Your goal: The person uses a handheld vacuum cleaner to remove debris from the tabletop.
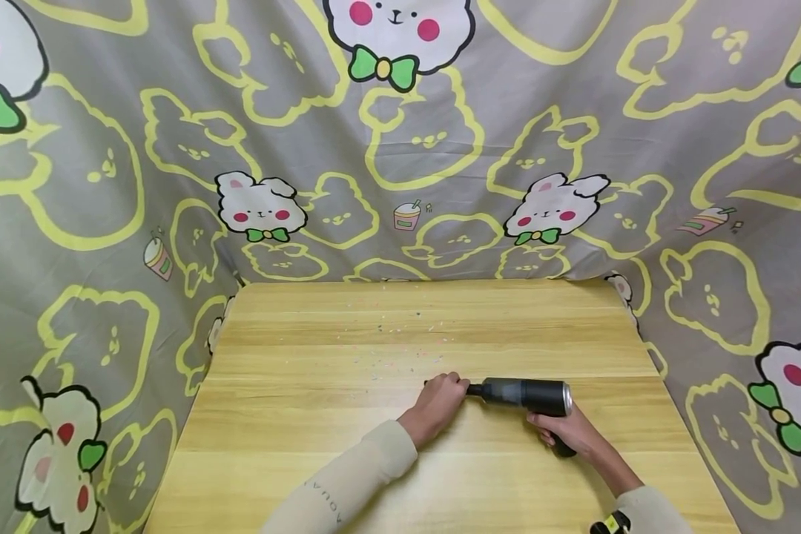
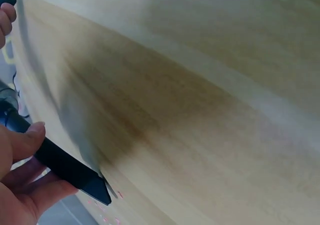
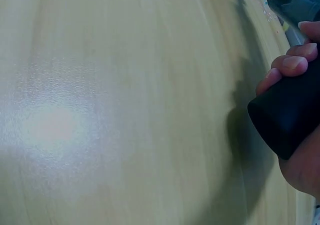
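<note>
A small black handheld vacuum [image 1: 529,395] lies across the wooden table [image 1: 320,445], its nozzle pointing left. My right hand [image 1: 566,430] grips its black handle [image 3: 290,117] from below. My left hand [image 1: 438,404] is curled round the thin black nozzle [image 2: 70,167]; thumb and fingers pinch it, and its slanted tip touches the tabletop. Tiny coloured paper scraps [image 1: 400,348] are strewn over the wood just beyond the nozzle, towards the far edge.
A grey cloth [image 1: 400,148] printed with yellow outlines and white bears hangs behind and beside the table. Bare wood [image 3: 125,110] stretches to the left of and in front of my hands.
</note>
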{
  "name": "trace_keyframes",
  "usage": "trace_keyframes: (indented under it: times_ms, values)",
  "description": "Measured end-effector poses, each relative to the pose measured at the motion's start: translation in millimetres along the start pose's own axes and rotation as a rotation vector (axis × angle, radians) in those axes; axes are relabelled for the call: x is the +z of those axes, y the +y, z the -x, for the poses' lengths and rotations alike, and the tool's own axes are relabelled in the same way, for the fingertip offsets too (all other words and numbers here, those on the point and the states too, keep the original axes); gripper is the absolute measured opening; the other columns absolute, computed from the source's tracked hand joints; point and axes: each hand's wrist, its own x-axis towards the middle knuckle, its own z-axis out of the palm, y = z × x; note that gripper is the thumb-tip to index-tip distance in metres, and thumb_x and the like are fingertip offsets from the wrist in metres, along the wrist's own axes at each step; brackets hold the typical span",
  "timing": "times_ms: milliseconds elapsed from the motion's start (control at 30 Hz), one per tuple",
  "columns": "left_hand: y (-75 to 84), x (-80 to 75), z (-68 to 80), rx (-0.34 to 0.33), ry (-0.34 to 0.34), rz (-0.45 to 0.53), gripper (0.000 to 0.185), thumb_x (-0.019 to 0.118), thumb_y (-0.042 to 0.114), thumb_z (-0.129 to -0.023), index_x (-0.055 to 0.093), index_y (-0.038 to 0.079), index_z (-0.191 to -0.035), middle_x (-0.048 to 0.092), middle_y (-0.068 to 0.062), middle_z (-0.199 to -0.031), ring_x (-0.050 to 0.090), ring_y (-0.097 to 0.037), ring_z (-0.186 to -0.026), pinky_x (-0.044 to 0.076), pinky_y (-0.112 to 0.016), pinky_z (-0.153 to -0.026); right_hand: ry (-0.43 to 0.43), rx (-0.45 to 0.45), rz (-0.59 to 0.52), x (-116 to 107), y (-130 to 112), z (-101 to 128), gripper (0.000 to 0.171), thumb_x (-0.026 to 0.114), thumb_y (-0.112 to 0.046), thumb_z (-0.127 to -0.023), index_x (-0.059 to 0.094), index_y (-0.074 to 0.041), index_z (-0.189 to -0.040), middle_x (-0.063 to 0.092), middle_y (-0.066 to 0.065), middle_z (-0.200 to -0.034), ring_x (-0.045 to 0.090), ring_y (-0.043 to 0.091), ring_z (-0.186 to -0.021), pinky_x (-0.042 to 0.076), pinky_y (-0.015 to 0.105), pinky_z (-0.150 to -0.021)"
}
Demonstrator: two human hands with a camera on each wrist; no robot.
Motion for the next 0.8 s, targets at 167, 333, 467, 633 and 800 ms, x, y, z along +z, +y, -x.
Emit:
trace_keyframes:
  times_ms: [167,333,467,633,800]
  values:
    - [4.2,-0.4,5.6,-0.007,0.017,-0.012,0.018,0.076,-0.005,-0.086,0.077,0.01,-0.097,0.071,-0.004,-0.083,0.069,-0.012,-0.068,0.058,-0.018,-0.06,-0.018,-0.019,0.0,1.8,3.2,0.1,0.012,0.061,0.005,-0.098,0.055,0.008,-0.089,0.038,0.036,-0.062,0.039,0.04,-0.047,0.045,0.042,-0.044]
    - [6.9,-0.9,9.2,-0.017,0.019,-0.041,0.017,0.075,-0.006,-0.086,0.076,0.01,-0.092,0.069,-0.003,-0.079,0.066,-0.012,-0.061,0.056,-0.019,-0.053,-0.022,-0.01,-0.009,2.3,5.2,-0.1,0.014,0.062,0.004,-0.098,0.055,0.008,-0.087,0.037,0.037,-0.061,0.036,0.044,-0.049,0.046,0.041,-0.043]
    - [7.6,-1.5,10.3,-0.025,0.018,-0.04,0.016,0.075,-0.006,-0.085,0.076,0.009,-0.09,0.067,-0.003,-0.077,0.064,-0.013,-0.058,0.055,-0.02,-0.051,-0.015,-0.004,0.012,2.7,6.3,-0.5,0.013,0.063,0.003,-0.097,0.056,0.007,-0.087,0.039,0.036,-0.061,0.041,0.034,-0.044,0.049,0.035,-0.044]
    - [6.3,-1.3,11.0,-0.033,0.008,-0.046,0.016,0.075,-0.005,-0.086,0.076,0.01,-0.09,0.068,-0.003,-0.077,0.065,-0.013,-0.059,0.056,-0.021,-0.052,-0.004,-0.033,0.049,5.1,7.2,-1.0,0.012,0.064,0.005,-0.097,0.057,0.006,-0.086,0.042,0.034,-0.059,0.046,0.029,-0.043,0.05,0.035,-0.045]
    - [1.4,-1.1,9.3,-0.051,0.013,-0.059,0.015,0.075,-0.004,-0.086,0.078,0.01,-0.09,0.07,-0.002,-0.077,0.066,-0.012,-0.06,0.057,-0.022,-0.053,0.008,-0.082,0.083,8.4,6.0,-5.7,0.011,0.063,0.007,-0.096,0.057,0.004,-0.087,0.044,0.032,-0.056,0.046,0.034,-0.043,0.049,0.041,-0.043]
